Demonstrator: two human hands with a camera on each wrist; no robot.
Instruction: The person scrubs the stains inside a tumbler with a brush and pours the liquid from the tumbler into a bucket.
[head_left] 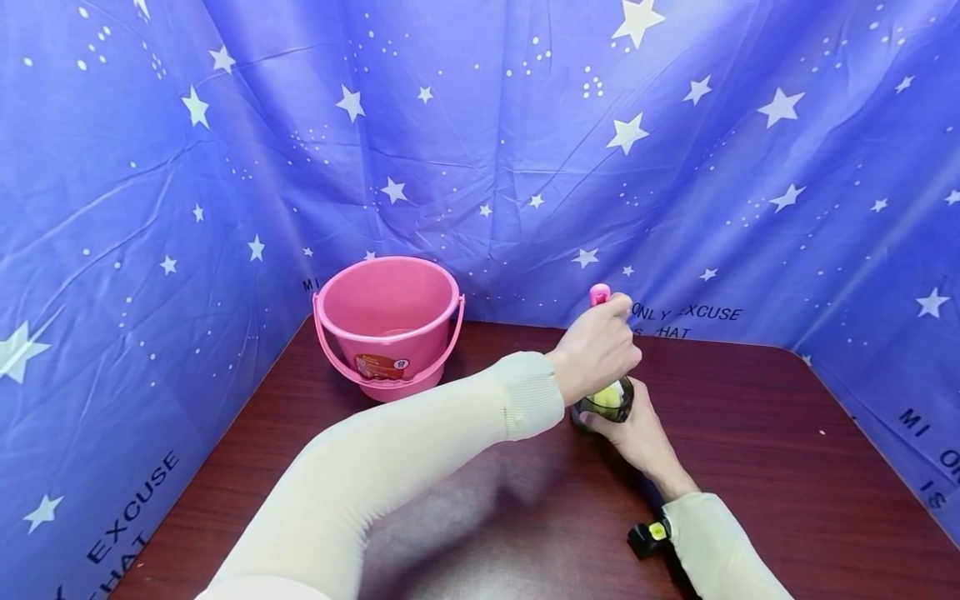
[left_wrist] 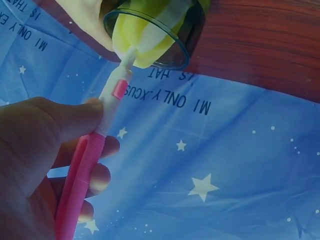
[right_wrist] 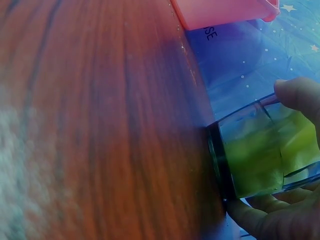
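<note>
Blue star-printed cloth (head_left: 480, 125) behind dark-red table (head_left: 750, 433). Pink bucket (head_left: 426, 354) at ten o'clock from tinted glass (left_wrist: 197, 25). Left hand (head_left: 597, 346), at twelve: fingers clamped round brush (left_wrist: 92, 145) (yellow-and-white head (left_wrist: 131, 31) inside glass). Right hand (head_left: 643, 429), at four: fingers curled round glass.

I saw over my feed a pink bucket (head_left: 422, 354), pink-and-white handle (left_wrist: 82, 175), yellow-and-white sponge (left_wrist: 142, 37), dark-tinted glass (right_wrist: 255, 160), dark-streaked red-brown table (head_left: 750, 433) and blue curtain (head_left: 465, 150) with a white star pattern.
</note>
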